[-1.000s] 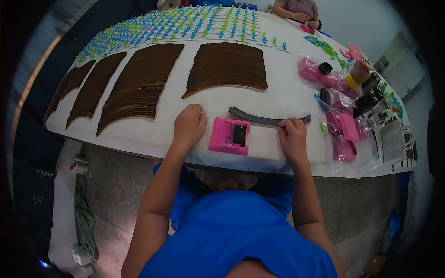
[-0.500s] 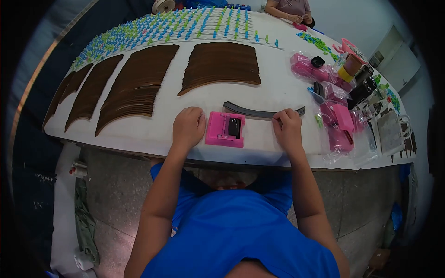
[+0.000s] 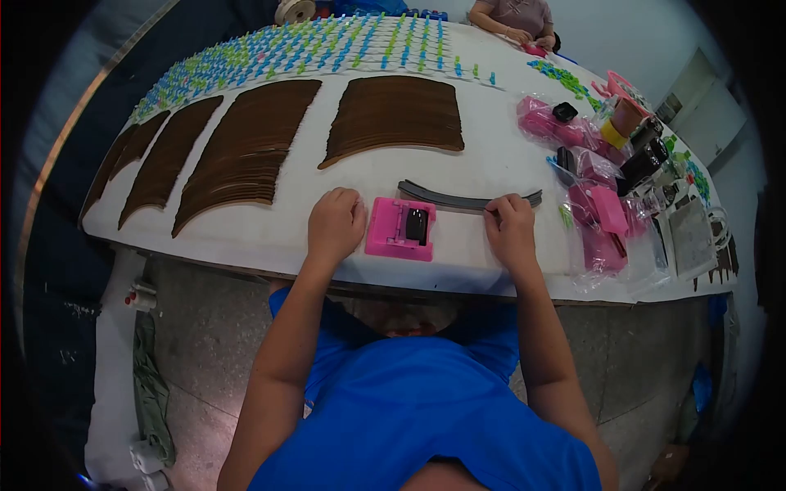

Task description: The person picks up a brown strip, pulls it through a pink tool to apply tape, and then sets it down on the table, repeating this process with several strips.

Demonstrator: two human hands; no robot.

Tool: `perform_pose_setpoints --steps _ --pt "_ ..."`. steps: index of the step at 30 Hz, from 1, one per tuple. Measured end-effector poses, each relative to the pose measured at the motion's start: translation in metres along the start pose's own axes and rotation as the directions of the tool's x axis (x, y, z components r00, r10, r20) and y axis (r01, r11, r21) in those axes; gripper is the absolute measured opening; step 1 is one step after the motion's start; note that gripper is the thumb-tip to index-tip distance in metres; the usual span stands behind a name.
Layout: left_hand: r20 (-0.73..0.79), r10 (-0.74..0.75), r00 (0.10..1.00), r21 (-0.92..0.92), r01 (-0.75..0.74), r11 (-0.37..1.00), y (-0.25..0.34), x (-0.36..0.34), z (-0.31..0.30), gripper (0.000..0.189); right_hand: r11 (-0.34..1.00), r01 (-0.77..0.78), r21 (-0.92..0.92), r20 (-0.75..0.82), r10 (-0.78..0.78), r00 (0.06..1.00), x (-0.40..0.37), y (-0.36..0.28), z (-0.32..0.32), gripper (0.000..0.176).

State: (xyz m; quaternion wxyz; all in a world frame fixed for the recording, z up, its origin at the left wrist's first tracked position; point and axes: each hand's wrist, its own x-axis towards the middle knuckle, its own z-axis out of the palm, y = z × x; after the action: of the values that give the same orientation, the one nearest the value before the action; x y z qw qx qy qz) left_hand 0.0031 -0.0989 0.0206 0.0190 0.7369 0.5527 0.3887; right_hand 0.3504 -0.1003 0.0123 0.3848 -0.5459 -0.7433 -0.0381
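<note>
1. Over to the left hand (image 3: 336,225): fingers loosely curled, down on the white surface (image 3: 491,151) just beside the pink device (image 3: 381,225) — whether they close around anything, I can't tell.
2. And the right hand (image 3: 511,231)! Fingers bent, thumb and forefinger close together, tips at the right-hand part of the grey curved strip (image 3: 446,197); a firm pinch or just a touch, the view doesn't settle.
3. That strip lies right of centre, bowing toward the wearer, its left end just beyond the pink device (the one with a glossy black part (image 3: 417,224) on it).
4. Farther back, dark brown strips (image 3: 395,116) sit packed in rows — and plastic-bagged pink items (image 3: 602,209) crowd the right.
</note>
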Motion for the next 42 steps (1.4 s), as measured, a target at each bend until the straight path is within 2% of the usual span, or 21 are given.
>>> perform_pose_setpoints --steps 8,10,14,20,23,30,35,42 --pt "0.014 0.023 1.0 -0.015 -0.023 1.0 0.002 0.001 0.0 0.011 1.0 -0.006 -0.008 -0.017 0.006 1.0 0.0 -0.002 -0.002 0.012" --pt "0.02 -0.025 0.999 -0.006 0.025 1.0 0.001 -0.001 0.0 0.01 0.999 0.034 0.014 -0.055 -0.033 0.998 0.001 -0.004 -0.001 0.013" --pt "0.025 -0.018 1.0 -0.018 0.018 1.0 -0.002 -0.001 0.002 0.01 1.0 -0.001 0.01 -0.041 0.001 0.999 -0.001 -0.001 0.001 0.011" --pt "0.045 -0.039 0.998 -0.014 0.04 0.999 -0.003 -0.001 0.003 0.01 0.999 0.039 -0.001 -0.082 -0.039 0.996 0.0 0.0 0.003 0.014" --pt "0.012 -0.045 0.999 -0.051 0.046 0.998 -0.006 -0.001 0.006 0.01 0.999 0.033 -0.005 -0.068 -0.033 0.997 -0.001 0.0 0.003 0.014" --pt "-0.005 0.014 1.0 -0.011 -0.014 1.0 -0.012 0.001 0.01 0.01 0.998 0.052 -0.019 -0.08 -0.053 0.995 -0.002 0.003 0.004 0.013" --pt "-0.024 -0.042 0.999 -0.017 0.041 0.999 -0.007 -0.001 0.006 0.009 0.997 0.08 0.004 -0.063 -0.08 0.995 0.0 0.003 0.006 0.013" --pt "-0.013 -0.053 0.999 0.007 0.053 0.999 0.0 0.0 0.003 0.009 0.999 0.034 0.004 -0.046 -0.034 0.998 0.001 -0.001 0.004 0.013"
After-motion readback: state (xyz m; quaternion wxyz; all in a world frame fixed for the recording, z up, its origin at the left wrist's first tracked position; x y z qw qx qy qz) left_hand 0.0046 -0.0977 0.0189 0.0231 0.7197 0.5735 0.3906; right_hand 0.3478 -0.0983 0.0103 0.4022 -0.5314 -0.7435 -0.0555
